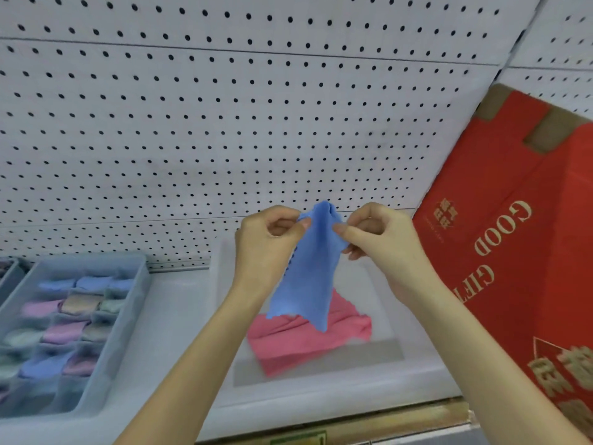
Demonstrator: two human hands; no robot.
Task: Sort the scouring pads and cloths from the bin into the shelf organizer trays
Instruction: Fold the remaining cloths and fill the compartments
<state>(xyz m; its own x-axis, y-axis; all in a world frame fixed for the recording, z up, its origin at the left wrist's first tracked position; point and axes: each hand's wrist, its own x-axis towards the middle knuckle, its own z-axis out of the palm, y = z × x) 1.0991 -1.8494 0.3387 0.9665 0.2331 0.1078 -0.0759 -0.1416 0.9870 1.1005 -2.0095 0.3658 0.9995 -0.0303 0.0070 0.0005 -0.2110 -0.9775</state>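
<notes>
A blue cloth (308,277) hangs in the air above the clear bin (394,354). My left hand (266,245) pinches its top edge on the left, and my right hand (382,239) pinches it on the right. A pink cloth (298,338) lies crumpled on the bin's floor beneath the blue one. At the left stands a translucent grey organizer tray (128,319) whose compartments hold several folded cloths in blue, pink, green and beige.
A white pegboard wall (224,123) backs the shelf. A red cardboard box (519,239) printed "GOOD GIFT" leans at the right, close to my right forearm. A second tray's edge (9,277) shows at the far left.
</notes>
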